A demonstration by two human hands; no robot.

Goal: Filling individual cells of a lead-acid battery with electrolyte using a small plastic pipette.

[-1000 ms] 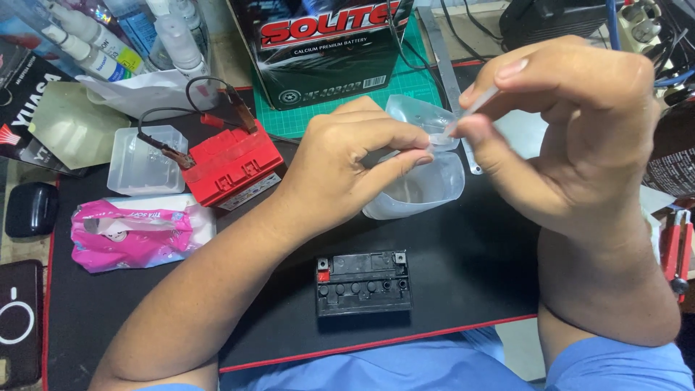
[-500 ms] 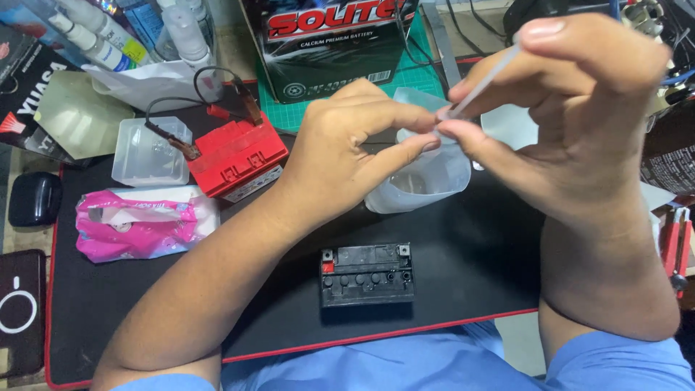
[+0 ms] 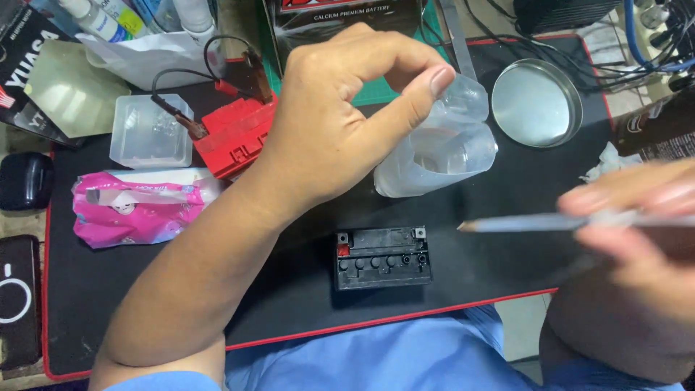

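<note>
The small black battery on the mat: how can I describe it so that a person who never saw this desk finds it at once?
Start from the black desk mat with its red edge. The small black battery lies near the mat's front edge, just below the clear plastic container beside the left hand. Unlike the red charger further back, it is a flat black box with a row of round holes on top.

A black desk mat [image 3: 289, 289] with a red edge covers most of the frame over a worn tabletop [image 3: 22, 217] showing at the left. A green cutting mat [image 3: 384, 90] lies at top centre. Light is even and bright.
</note>
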